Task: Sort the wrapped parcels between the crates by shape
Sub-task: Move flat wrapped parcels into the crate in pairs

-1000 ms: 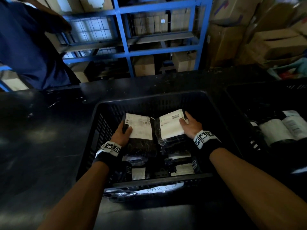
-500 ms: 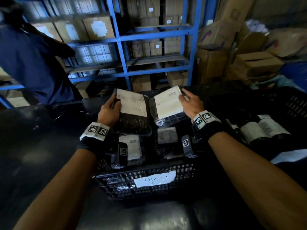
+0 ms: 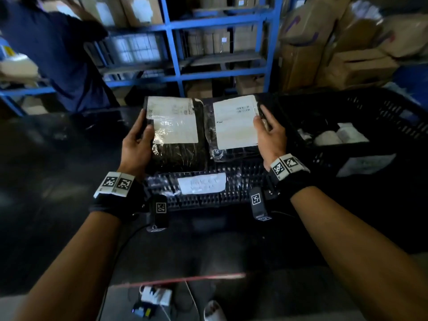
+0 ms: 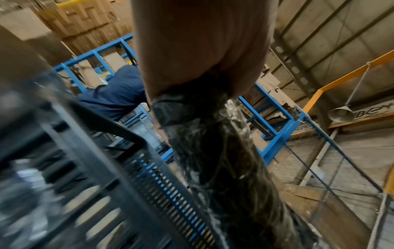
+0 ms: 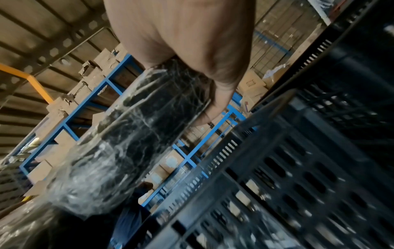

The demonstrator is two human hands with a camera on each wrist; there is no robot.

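Plastic-wrapped flat parcels [image 3: 178,133] [image 3: 234,126], each hand's [image 3: 136,144] [image 3: 269,135] grip closed round one, show labels only from the head view.

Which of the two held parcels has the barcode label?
The parcel in the right hand: its parcel label shows barcode lines top right; the left hand's parcel shows none.

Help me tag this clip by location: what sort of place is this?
Most likely a warehouse or parcel depot: blue steel shelving stacked with cardboard boxes, and black plastic crates holding labelled, wrapped parcels.
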